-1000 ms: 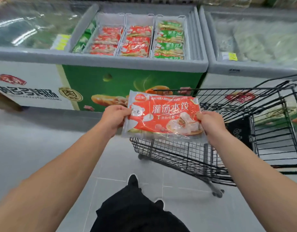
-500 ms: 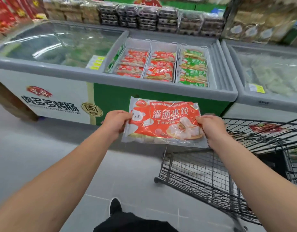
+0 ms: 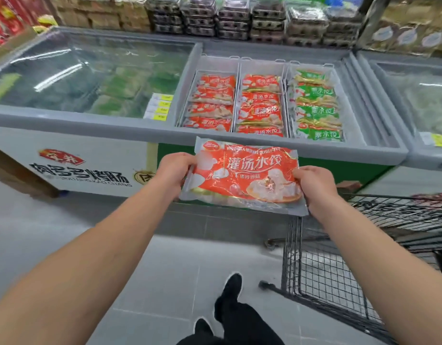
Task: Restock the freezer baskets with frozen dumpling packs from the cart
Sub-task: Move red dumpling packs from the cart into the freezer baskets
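Observation:
I hold a red and white dumpling pack (image 3: 245, 178) flat in front of me, just short of the freezer's front rim (image 3: 90, 124). My left hand (image 3: 174, 170) grips its left edge and my right hand (image 3: 314, 185) grips its right edge. Beyond it the open freezer section holds three white baskets: the left basket (image 3: 216, 64) and middle basket (image 3: 262, 67) carry red packs, the right basket (image 3: 289, 95) carries green packs. The black wire cart (image 3: 339, 270) stands at my lower right; what it holds is hard to make out.
Glass lids cover the left freezer section (image 3: 90, 73) and the neighbouring freezer (image 3: 419, 95) at right. Shelves of boxed goods (image 3: 240, 21) line the back. My dark shoe (image 3: 230, 287) is on the grey tile floor between cart and freezer.
I have moved closer to the freezer, carrying the pack away from the cart. The baskets now loom larger and the cart has slid to the lower right.

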